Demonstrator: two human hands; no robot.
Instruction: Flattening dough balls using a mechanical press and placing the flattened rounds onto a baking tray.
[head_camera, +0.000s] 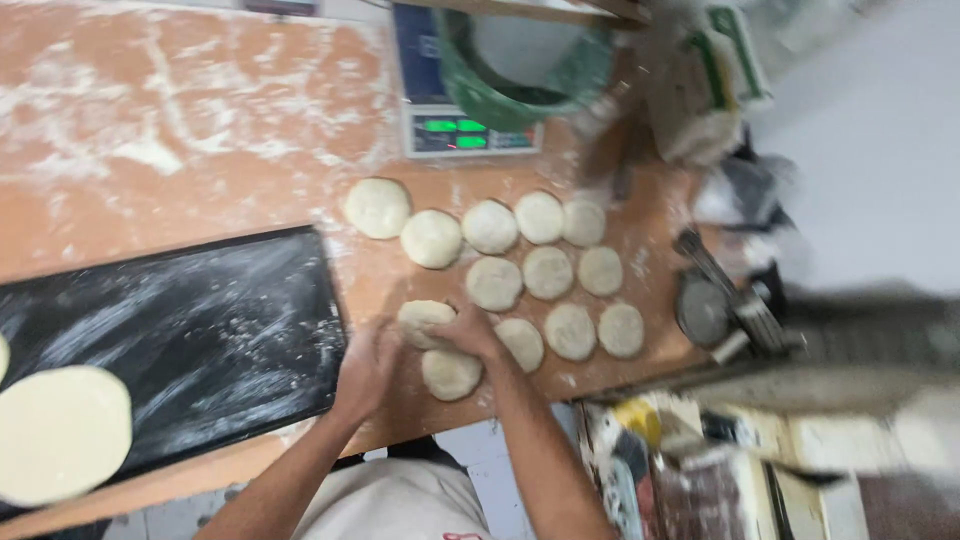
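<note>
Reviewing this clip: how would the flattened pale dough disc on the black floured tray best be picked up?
Judging by its pose, slide fingers under the edge facing the tray's middle. The flattened pale dough disc lies thin and flat on the black floured tray, its other side cut off by the picture, so lifting from below probably beats pinching.

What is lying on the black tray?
On the black tray lie flour streaks and one flattened dough round at its left end; a second round's edge shows, the rest out of frame.

A bakery kitchen is showing here: rows of dough rounds are resting on a floured wooden table (beside a digital scale and black baking tray).
</note>
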